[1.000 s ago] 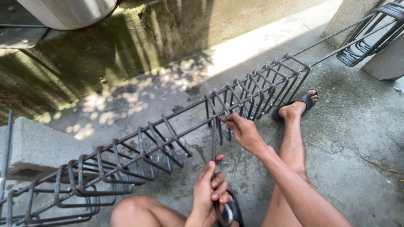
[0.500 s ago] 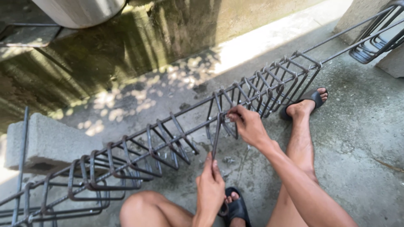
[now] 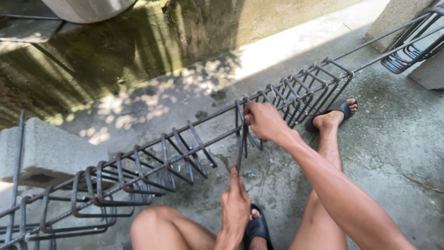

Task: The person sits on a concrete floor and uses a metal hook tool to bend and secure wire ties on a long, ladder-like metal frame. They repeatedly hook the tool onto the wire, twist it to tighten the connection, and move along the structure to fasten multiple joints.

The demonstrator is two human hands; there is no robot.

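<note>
A long cage of steel bars with square stirrups (image 3: 175, 153) runs from lower left to upper right in front of me. My right hand (image 3: 264, 121) grips the top of one upright stirrup (image 3: 241, 139) where it meets the upper long bar. My left hand (image 3: 235, 208) holds the lower part of that same stirrup, fingers pinched around it. I sit on the ground with bare legs, black sandals on both feet (image 3: 336, 113).
A grey concrete block (image 3: 46, 150) props the cage at the left. More concrete blocks (image 3: 430, 69) and bunched stirrups (image 3: 409, 55) sit at upper right. A mossy wall (image 3: 138, 41) rises behind the concrete floor.
My left hand rose from near the sandal up to the stirrup's lower part. My right hand stayed on the stirrup's top. The view shifted slightly left.
</note>
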